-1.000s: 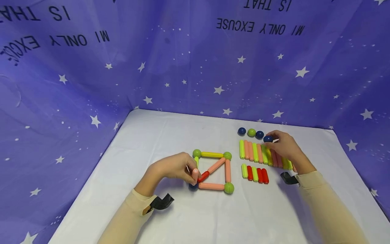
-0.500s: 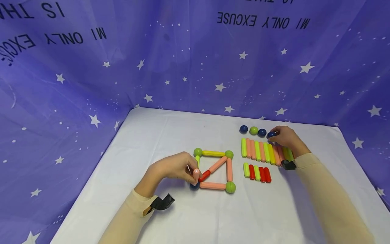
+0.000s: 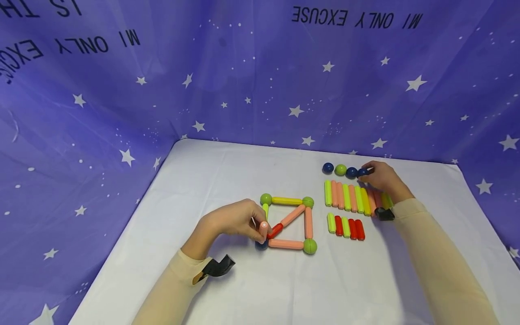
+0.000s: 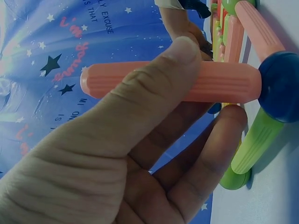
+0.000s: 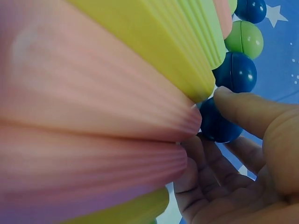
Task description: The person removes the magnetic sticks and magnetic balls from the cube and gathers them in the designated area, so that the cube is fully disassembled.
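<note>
At lower centre, the square frame (image 3: 292,215) could be skewed by a knock; at right, the long-stick row (image 3: 353,198), by the right hand (image 3: 384,178). The upright pink stick (image 3: 264,231), pinched by the left hand (image 3: 232,222), could be tilted off its blue corner ball (image 3: 261,245); the rightmost ball (image 3: 363,172), pinched by the right, could be dropped if loosely gripped.

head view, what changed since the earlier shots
The right hand has moved its blue ball farther back, beside the end of the row of balls, and still holds it. The left hand still pinches the upright pink stick on the blue corner ball; the square frame is unchanged.
</note>
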The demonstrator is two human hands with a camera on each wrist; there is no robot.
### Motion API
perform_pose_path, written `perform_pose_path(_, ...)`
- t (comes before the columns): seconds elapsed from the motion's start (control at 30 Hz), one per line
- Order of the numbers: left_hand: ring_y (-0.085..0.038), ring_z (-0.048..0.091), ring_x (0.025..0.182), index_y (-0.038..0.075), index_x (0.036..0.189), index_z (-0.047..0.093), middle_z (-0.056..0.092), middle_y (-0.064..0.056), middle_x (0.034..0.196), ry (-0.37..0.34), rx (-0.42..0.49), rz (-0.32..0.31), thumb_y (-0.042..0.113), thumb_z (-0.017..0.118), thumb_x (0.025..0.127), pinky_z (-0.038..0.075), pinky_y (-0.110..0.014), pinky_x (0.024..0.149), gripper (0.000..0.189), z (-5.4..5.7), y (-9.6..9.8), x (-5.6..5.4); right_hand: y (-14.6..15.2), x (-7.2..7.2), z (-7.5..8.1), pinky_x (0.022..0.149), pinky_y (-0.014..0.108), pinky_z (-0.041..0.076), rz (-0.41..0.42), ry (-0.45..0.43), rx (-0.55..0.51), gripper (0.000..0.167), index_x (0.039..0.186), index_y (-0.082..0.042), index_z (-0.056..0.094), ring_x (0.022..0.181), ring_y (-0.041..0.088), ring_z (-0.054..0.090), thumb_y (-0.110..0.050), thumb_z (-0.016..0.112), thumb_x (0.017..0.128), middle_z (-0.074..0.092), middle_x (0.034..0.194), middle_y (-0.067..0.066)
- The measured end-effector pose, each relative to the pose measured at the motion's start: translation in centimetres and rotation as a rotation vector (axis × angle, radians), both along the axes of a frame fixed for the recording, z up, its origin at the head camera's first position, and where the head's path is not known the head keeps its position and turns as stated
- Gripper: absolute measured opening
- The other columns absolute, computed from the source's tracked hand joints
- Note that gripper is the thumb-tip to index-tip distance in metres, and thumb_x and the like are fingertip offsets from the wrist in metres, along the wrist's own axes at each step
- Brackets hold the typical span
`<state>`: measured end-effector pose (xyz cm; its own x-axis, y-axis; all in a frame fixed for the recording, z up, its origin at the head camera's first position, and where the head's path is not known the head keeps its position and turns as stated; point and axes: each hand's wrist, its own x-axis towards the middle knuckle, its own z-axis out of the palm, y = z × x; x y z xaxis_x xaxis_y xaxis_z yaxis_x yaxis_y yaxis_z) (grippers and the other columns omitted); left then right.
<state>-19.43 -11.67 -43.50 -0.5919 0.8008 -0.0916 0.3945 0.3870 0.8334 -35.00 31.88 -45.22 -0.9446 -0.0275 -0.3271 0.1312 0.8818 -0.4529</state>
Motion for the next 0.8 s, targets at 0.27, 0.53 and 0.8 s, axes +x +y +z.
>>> perform_pose_path(0.27, -0.008, 0.061, 0.071, 0.020, 0.078, 0.072, 0.066, 0.011, 0.074, 0.003, -0.046, -0.009, 0.009, 0.082, 0.078, 0.053, -0.025, 0.068, 0.015, -0.8, 0.2, -0.1, 0.7, 1.2, 0.0, 0.093, 0.060, 0.043, -0.023, 0.038, 0.025, 0.064, 0.140, 0.004, 0.038, 0.108, 0.046, 0.049, -0.031, 0.064, 0.092, 0.044, 0.128, 0.033)
perform_pose_path(0.53, -0.004, 0.056, 0.064, 0.021, 0.076, 0.071, 0.066, 0.011, 0.073, -0.005, -0.106, -0.008, 0.010, 0.084, 0.076, 0.048, -0.022, 0.060, 0.017, -1.3, 0.5, -0.1, -4.1, 5.9, 2.1, 0.087, 0.058, 0.045, 0.071, 0.319, -0.016, 0.052, 0.134, 0.003, 0.048, 0.103, 0.042, 0.051, -0.027, 0.062, 0.094, 0.053, 0.122, 0.028)
perform_pose_path(0.8, -0.004, 0.054, 0.067, 0.020, 0.072, 0.071, 0.065, 0.012, 0.080, 0.038, -0.084, -0.048, 0.010, 0.084, 0.076, 0.048, -0.022, 0.061, 0.017, -1.3, 1.1, 0.1, -14.8, 14.8, 3.5, 0.071, 0.033, 0.049, 0.537, 0.415, -0.340, 0.028, 0.122, -0.017, 0.063, 0.086, 0.015, 0.056, -0.029, 0.062, 0.096, 0.062, 0.104, -0.003)
